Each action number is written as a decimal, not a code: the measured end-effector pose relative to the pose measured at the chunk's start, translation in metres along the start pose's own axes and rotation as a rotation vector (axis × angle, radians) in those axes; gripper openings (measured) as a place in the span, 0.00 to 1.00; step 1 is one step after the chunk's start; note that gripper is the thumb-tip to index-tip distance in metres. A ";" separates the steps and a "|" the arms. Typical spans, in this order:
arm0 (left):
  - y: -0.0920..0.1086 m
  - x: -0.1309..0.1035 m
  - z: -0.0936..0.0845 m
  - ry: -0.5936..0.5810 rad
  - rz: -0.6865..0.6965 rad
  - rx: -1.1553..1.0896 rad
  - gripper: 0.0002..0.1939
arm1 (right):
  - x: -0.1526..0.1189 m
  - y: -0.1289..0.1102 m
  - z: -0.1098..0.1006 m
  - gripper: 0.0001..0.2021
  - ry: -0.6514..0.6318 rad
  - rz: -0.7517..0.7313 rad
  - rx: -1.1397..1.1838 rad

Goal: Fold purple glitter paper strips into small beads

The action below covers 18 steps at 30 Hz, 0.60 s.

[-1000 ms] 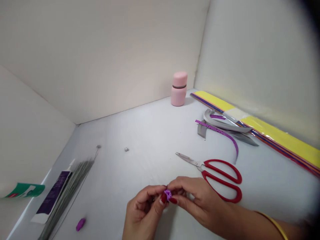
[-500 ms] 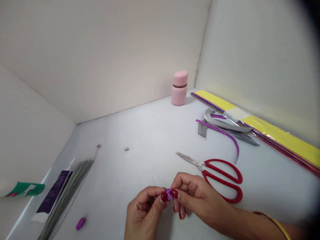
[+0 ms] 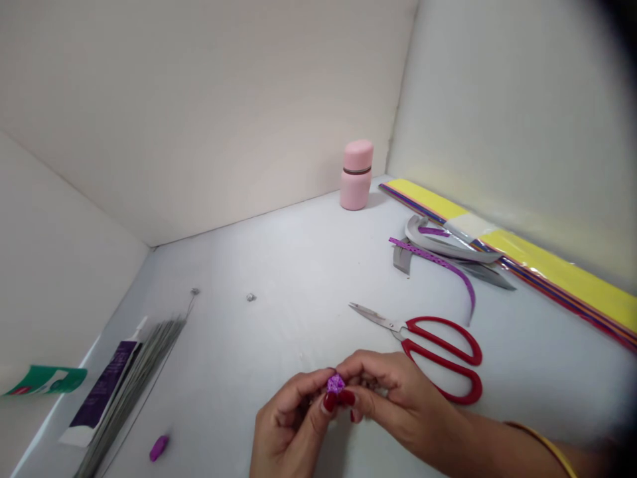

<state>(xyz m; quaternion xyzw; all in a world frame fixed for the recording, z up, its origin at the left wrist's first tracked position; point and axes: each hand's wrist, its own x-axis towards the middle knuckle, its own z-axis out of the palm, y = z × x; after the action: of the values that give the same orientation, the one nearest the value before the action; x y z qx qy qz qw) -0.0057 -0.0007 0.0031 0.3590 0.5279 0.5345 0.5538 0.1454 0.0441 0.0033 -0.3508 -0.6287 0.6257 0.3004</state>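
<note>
Between the fingertips of both hands is a small, shiny purple folded piece [image 3: 336, 383], patterned like the purple strip on the table. My left hand [image 3: 293, 421] pinches it from the left with thumb and forefinger. From the other side my right hand [image 3: 393, 395] pinches it too, its thumb nearly touching the left thumb. The rest of the right fingers curl behind, partly hidden. Just beyond the right hand lie scissors [image 3: 398, 325] with red handles, blades slightly toward the left. Another small purple piece [image 3: 159, 448] rests on the table at the lower left.
At the left lie a purple-and-white tube [image 3: 107, 382] and a bundle of thin grey wires [image 3: 134, 385]. Two small silvery bits, one a silvery knot [image 3: 251, 297], lie mid-table. A pink flask [image 3: 356, 176] stands behind. Purple strip [image 3: 438, 257], grey strips [image 3: 448, 249] and coloured sheets [image 3: 537, 262] lie right.
The purple piece has been turned between the fingertips, so more of its patterned top shows. Both thumbs have come closer together below it. The other things stay where they were.
</note>
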 end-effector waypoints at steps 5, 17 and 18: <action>0.004 -0.002 0.006 0.079 -0.075 -0.092 0.10 | -0.003 -0.004 -0.005 0.08 -0.011 -0.115 -0.191; 0.001 -0.004 0.006 0.119 0.034 -0.050 0.04 | -0.002 -0.005 -0.007 0.09 -0.030 -0.144 -0.356; 0.002 -0.003 0.006 0.123 0.030 -0.054 0.04 | -0.003 -0.005 -0.008 0.09 -0.038 -0.155 -0.357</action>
<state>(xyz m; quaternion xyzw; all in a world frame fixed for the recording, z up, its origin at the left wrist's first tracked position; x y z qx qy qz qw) -0.0002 -0.0027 0.0067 0.3181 0.5409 0.5780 0.5217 0.1527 0.0465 0.0092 -0.3372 -0.7605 0.4857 0.2685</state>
